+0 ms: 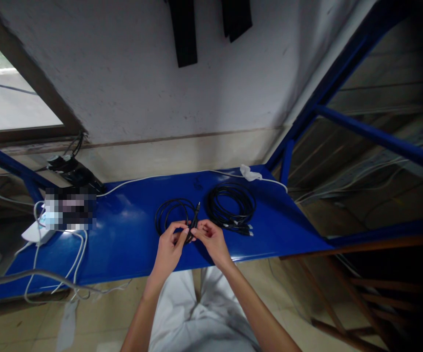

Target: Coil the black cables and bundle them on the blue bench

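Note:
A loosely coiled black cable [157,215] lies over the blue table, near the middle of the front edge. My left hand [171,245] pinches this cable at the right side of its loops. My right hand [212,240] has its fingers closed on the same cable, close beside the left fingertips. One end of the cable, with a small plug, points up above my hands. To the right rests a thicker coil of black cables [250,200], with several connector ends at its front; neither hand touches it.
The blue table [277,225] stands against a wall. A white power strip [37,232] and white cords are at the left, by a black object. A white cord with a white wrapped piece [250,172] runs along the back edge. Blue metal frames rise at both sides.

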{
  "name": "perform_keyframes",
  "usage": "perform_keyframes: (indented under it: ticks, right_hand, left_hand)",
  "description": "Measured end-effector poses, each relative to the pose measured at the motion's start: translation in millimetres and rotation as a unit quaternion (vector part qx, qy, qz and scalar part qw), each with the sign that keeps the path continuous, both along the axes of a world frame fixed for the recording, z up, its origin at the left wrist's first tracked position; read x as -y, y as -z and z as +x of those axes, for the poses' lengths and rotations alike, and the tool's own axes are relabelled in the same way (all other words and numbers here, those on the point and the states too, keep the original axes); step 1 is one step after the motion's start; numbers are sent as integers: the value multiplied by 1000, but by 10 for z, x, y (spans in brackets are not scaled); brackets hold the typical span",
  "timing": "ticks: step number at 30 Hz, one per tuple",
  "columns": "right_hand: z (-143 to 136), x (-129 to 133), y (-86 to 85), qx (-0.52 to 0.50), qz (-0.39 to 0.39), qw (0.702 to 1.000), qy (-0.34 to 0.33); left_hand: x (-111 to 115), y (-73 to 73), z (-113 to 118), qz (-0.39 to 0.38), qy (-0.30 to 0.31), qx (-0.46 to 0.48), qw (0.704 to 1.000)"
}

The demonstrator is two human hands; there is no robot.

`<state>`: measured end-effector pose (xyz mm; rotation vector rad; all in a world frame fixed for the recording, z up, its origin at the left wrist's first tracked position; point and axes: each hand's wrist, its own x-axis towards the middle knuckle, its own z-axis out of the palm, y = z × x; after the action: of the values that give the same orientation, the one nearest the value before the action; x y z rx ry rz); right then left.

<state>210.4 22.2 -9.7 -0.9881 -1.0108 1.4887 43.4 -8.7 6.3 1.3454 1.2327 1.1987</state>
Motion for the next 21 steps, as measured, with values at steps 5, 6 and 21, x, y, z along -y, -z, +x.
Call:
perform_keyframes:
  ticks: [5, 6, 21]
  right_hand:
    - [7, 8, 13, 1, -10, 1000, -24]
    - [8, 6, 18, 5, -9, 1000, -25]
    - [82, 21, 73, -3, 16, 994, -106]
  left_hand:
    - [-2, 10, -4, 2, -7, 29, 1000]
    - [-3, 9, -2, 1, -8, 30, 1000]
    - [-67, 45, 65, 22, -17, -11, 1000]
